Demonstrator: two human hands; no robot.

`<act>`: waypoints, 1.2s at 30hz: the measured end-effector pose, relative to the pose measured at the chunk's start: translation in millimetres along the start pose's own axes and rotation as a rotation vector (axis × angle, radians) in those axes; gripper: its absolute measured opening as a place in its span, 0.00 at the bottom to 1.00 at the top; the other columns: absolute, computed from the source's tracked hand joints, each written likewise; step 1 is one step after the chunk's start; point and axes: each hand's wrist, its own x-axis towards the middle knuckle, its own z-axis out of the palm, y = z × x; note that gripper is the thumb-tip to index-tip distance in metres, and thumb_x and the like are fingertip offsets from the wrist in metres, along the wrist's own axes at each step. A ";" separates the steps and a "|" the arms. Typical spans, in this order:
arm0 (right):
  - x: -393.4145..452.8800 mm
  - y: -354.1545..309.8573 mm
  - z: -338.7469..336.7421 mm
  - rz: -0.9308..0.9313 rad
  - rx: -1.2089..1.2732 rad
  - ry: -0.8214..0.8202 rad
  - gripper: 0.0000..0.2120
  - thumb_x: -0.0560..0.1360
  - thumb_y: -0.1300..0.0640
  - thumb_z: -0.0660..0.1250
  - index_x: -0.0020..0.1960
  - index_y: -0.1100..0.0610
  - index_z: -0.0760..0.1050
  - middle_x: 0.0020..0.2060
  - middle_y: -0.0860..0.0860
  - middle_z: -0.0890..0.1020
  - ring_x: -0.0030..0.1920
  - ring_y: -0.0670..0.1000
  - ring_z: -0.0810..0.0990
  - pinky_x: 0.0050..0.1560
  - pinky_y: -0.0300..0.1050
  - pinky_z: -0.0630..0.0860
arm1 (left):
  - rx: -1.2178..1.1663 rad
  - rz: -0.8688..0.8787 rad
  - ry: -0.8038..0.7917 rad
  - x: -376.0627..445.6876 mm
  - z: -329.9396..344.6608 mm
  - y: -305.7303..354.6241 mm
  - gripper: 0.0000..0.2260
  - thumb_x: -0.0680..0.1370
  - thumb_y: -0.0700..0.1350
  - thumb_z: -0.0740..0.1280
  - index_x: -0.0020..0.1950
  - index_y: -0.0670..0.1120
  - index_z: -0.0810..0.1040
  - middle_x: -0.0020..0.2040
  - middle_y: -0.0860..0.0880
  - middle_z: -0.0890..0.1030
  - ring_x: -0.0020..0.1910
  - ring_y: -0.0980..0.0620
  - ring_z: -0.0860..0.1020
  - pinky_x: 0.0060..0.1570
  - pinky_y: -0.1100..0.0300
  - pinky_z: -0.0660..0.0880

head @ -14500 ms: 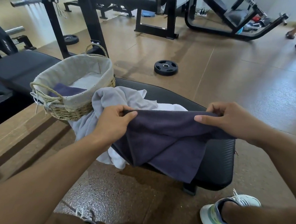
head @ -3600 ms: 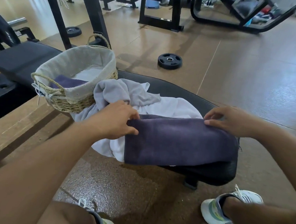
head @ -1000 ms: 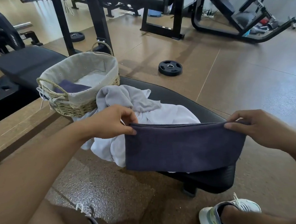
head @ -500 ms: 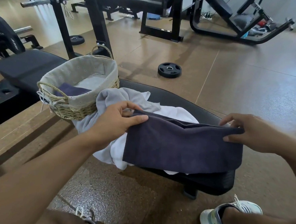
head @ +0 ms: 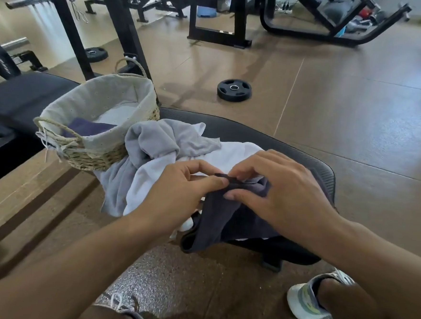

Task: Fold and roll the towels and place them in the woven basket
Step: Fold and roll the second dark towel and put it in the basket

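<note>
A dark purple towel [head: 227, 222] hangs folded over the near end of a black gym bench [head: 313, 166]. My left hand [head: 177, 189] and my right hand [head: 282, 189] meet above it, both pinching the towel's upper corners together. Behind them lie a crumpled grey towel [head: 156, 140] and a white towel [head: 229, 153] on the bench. The woven basket [head: 98, 151] with a pale cloth liner stands at the left on the bench. Inside it I see a rolled purple towel [head: 89, 127] and a white one [head: 118, 114].
A black weight plate [head: 234, 90] lies on the brown floor beyond the bench. Black rack posts [head: 129, 29] rise behind the basket. A second dark bench [head: 22, 96] is at left. My shoes [head: 304, 303] rest on the floor below.
My hands have come together from the towel's two ends, folding the purple towel in half widthwise. It now hangs narrower off the bench edge.
</note>
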 end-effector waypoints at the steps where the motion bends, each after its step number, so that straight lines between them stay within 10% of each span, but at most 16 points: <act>1: -0.2 1.4 1.7 0.003 0.005 0.005 0.11 0.71 0.43 0.76 0.50 0.45 0.82 0.44 0.40 0.82 0.48 0.43 0.76 0.50 0.33 0.69 | -0.026 -0.021 0.003 -0.1 0.1 0.0 0.01 0.77 0.37 0.71 0.46 0.41 0.81 0.41 0.44 0.86 0.39 0.50 0.84 0.36 0.62 0.79; 15: -3.2 -1.7 -0.9 -0.022 0.209 -0.068 0.06 0.73 0.54 0.73 0.45 0.47 0.76 0.42 0.41 0.81 0.49 0.46 0.78 0.52 0.44 0.74 | -0.123 -0.089 0.101 7.9 -6.5 -1.3 0.04 0.80 0.40 0.67 0.46 0.45 0.77 0.36 0.49 0.84 0.34 0.55 0.81 0.33 0.63 0.78; 22: -1.1 -5.1 7.1 0.097 0.276 -0.112 0.12 0.74 0.53 0.75 0.56 0.44 0.81 0.41 0.38 0.83 0.48 0.42 0.81 0.50 0.30 0.73 | 0.048 -0.060 0.104 8.6 -4.8 -11.8 0.06 0.81 0.47 0.67 0.51 0.46 0.81 0.47 0.47 0.86 0.45 0.51 0.83 0.50 0.51 0.79; 36: -3.9 -9.3 8.1 0.145 0.315 -0.077 0.10 0.77 0.60 0.71 0.54 0.47 0.80 0.42 0.38 0.84 0.50 0.39 0.82 0.51 0.32 0.74 | 0.034 -0.025 -0.002 6.0 -7.4 -11.5 0.06 0.78 0.36 0.69 0.55 0.42 0.81 0.46 0.42 0.87 0.46 0.47 0.86 0.45 0.58 0.82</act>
